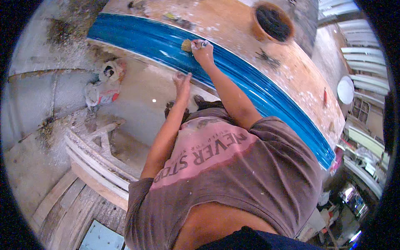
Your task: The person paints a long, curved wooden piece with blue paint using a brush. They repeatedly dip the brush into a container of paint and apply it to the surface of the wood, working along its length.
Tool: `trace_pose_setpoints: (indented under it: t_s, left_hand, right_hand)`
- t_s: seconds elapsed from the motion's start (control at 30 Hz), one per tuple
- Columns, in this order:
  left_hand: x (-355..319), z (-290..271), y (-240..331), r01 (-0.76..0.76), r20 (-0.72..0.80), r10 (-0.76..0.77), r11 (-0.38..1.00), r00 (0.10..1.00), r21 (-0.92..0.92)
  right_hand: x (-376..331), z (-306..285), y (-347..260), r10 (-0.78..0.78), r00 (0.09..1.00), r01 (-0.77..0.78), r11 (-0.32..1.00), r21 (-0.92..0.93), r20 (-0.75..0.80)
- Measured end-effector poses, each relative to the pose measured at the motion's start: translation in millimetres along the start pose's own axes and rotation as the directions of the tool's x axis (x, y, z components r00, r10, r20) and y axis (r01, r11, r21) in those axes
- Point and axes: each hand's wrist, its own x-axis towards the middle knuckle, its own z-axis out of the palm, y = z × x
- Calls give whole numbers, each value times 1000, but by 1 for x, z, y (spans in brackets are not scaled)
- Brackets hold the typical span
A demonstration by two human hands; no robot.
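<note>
Head view: right hand has its fingers closed around a small tan-bristled brush, bristles touching the long glossy blue ribbed moulding lying across the paint-spattered wooden desk. Left hand, fingers loosely curled and holding nothing, rests at the moulding's near edge. Round brown bowl sits well apart.

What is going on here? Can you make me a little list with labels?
place: a paint-spattered wooden workbench
long thing: a glossy blue ribbed mould lying along the bench
right hand: right hand grips a small brush, bristles on the blue mould
left hand: left hand rests at the mould's near edge, holding nothing
nearby: a brown bowl with dark contents on the bench; white moulding strips on the floor
</note>
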Motion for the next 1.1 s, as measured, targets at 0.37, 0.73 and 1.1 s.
trace_pose_setpoints:
  t_s: [0.37,0.73,1.1]
  left_hand:
    - [-174,207,-27,-638,211,617,634,758,438]
    - [-410,393,-104,-409,760,223,911,611,61]
    - [-508,504,-141,-267,754,69,953,654,145]
  right_hand:
    - [-175,-281,222,174,966,-162,984,79,-191]
    - [-365,-604,482,477,758,-592,790,-161,-444]
    - [-525,-877,735,481,643,-760,496,-419,-596]
